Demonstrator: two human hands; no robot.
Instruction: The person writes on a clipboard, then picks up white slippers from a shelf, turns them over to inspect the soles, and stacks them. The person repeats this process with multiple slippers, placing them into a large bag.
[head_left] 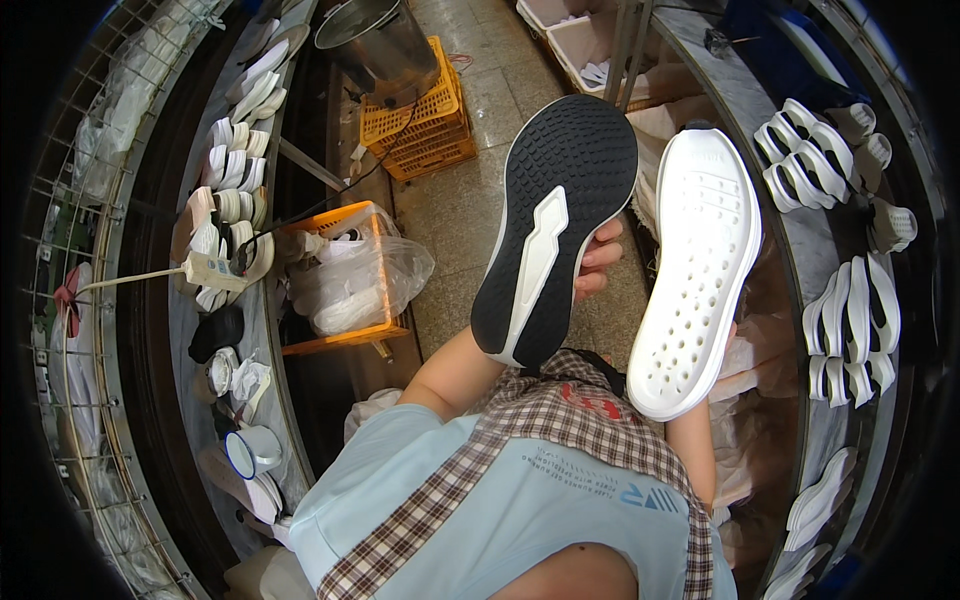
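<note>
My left hand point(598, 262) is closed round a shoe sole point(500, 290), its fingers showing at the sole's right edge. That sole has black textured tread, a long white insert down the middle and a thin white rim; the tread side faces up. In my right hand is a white shoe sole point(705, 210) with rows of small holes and a raised rim. The white sole hides most of this hand; only a bit of it point(733, 332) shows past the right edge. Both soles are held upright side by side, apart, with toe and heel pointing away and toward me.
White soles point(840, 310) stand in groups on the right shelf. On the left bench are more soles point(235, 165), a power strip point(212, 270) and an enamel mug point(252, 452). Orange crates point(440, 130) carry a metal bucket point(375, 50); another orange crate point(380, 260) holds plastic bags.
</note>
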